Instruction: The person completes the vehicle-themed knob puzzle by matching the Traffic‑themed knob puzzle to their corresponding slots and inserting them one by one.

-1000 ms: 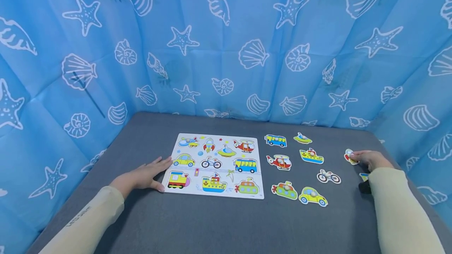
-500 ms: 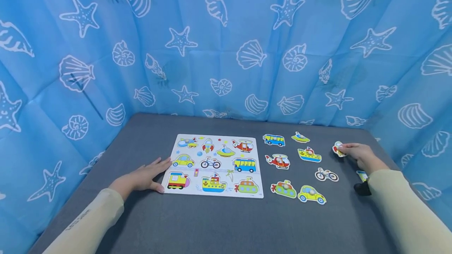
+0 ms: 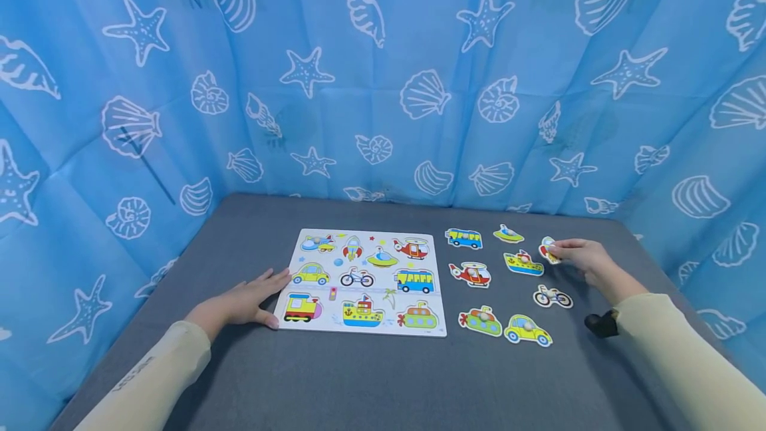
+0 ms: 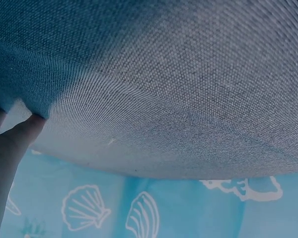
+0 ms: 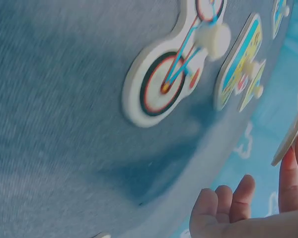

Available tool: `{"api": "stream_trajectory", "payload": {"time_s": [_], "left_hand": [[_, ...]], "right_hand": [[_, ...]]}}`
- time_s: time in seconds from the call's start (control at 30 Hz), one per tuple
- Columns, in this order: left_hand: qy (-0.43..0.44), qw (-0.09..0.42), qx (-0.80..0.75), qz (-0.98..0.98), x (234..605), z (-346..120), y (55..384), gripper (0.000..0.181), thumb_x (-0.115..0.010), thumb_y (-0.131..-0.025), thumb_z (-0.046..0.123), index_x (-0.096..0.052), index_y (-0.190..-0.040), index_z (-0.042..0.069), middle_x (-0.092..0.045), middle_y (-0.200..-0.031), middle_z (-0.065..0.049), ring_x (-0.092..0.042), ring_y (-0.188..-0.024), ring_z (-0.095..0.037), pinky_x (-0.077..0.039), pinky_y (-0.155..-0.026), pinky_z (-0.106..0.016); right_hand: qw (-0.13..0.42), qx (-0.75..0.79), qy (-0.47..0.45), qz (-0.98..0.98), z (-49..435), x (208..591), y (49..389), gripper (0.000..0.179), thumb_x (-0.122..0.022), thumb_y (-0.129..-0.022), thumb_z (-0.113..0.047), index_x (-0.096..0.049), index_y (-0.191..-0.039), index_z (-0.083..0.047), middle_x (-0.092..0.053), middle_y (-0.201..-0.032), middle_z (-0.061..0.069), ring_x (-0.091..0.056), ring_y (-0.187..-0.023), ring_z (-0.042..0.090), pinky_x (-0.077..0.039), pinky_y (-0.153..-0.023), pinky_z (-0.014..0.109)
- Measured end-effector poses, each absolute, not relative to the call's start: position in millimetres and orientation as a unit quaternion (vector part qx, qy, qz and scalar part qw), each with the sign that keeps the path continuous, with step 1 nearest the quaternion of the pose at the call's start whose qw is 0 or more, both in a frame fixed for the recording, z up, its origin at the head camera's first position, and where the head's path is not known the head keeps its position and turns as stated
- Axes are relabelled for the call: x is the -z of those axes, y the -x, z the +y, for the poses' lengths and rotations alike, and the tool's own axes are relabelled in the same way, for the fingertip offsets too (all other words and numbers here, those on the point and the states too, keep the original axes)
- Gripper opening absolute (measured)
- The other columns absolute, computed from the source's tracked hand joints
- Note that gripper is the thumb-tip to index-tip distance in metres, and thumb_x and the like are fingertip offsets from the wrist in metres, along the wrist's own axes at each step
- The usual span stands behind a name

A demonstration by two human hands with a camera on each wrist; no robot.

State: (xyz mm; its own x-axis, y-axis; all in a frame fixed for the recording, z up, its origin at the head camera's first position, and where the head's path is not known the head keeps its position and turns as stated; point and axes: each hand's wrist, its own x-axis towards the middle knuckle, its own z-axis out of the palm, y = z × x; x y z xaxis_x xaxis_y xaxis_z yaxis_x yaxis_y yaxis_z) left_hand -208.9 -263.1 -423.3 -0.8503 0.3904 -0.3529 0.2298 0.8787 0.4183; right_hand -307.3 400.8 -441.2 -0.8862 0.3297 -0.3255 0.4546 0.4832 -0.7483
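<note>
My right hand [image 3: 589,263] pinches a small rocket puzzle piece [image 3: 546,249], raised over the table's right side just beyond the bicycle piece [image 3: 553,296]. In the right wrist view this held piece [image 5: 288,141] appears edge-on between finger and thumb, the other fingers loosely bent. My left hand [image 3: 248,296] lies with spread fingers on the table, its fingertips at the left edge of the white puzzle board [image 3: 332,316]. Vehicle pictures cover the board, a rocket picture [image 3: 352,249] among them. Only part of the left hand [image 4: 12,144] enters the left wrist view.
Between board and right hand lie knobbed pieces: bus [image 3: 464,239], flying saucer [image 3: 508,234], ship [image 3: 523,263], helicopter [image 3: 471,274], submarine [image 3: 481,320] and yellow car [image 3: 528,330]. A blue shell-print curtain [image 3: 383,72] hangs around the grey table [image 3: 359,378].
My right hand has carried the rocket piece leftward, from the far right to beside the ship piece. Another piece has become hidden behind the right forearm. The left hand stays put.
</note>
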Motion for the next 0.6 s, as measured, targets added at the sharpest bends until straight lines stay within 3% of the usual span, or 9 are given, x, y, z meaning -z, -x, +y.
{"api": "stream_trajectory", "payload": {"time_s": [0.1, 0.27, 0.37, 0.6], "left_hand": [[-0.16, 0.22, -0.183, 0.945, 425, -263, 208, 0.107, -0.077, -0.075, 0.051, -0.02, -0.156, 0.012, -0.015, -0.161, -0.014, -0.004, -0.146, -0.043, -0.008, -0.107, -0.071], [-0.161, 0.22, -0.184, 0.944, 426, -264, 208, 0.106, -0.077, -0.075, 0.05, -0.02, -0.156, 0.011, -0.015, -0.161, -0.014, -0.005, -0.145, -0.043, -0.009, -0.106, -0.071], [-0.16, 0.22, -0.185, 0.944, 426, -264, 208, 0.106, -0.077, -0.075, 0.05, -0.02, -0.156, 0.012, -0.014, -0.161, -0.014, -0.005, -0.146, -0.043, -0.008, -0.107, -0.071], [-0.165, 0.218, -0.187, 0.943, 422, -263, 208, 0.106, -0.077, -0.075, 0.05, -0.02, -0.155, 0.01, -0.015, -0.161, -0.016, -0.005, -0.145, -0.044, -0.008, -0.106, -0.071]], "right_hand": [[0.085, 0.457, -0.212, 0.859, 377, 417, 291, 0.057, -0.061, -0.096, -0.037, -0.049, -0.136, 0.002, -0.036, -0.144, 0.028, -0.029, -0.132, 0.045, -0.027, -0.104, 0.064], [0.09, 0.464, -0.195, 0.86, 335, 381, 266, 0.05, -0.066, -0.094, -0.032, -0.056, -0.127, 0.005, -0.047, -0.132, 0.027, -0.035, -0.127, 0.045, -0.028, -0.103, 0.064], [0.107, 0.47, -0.16, 0.862, 319, 372, 258, 0.052, -0.063, -0.096, -0.032, -0.052, -0.129, 0.007, -0.045, -0.134, 0.03, -0.032, -0.13, 0.046, -0.023, -0.106, 0.065], [0.115, 0.474, -0.108, 0.866, 298, 366, 252, 0.052, -0.058, -0.099, -0.029, -0.049, -0.131, 0.01, -0.052, -0.125, 0.027, -0.04, -0.123, 0.045, -0.028, -0.103, 0.062]]}}
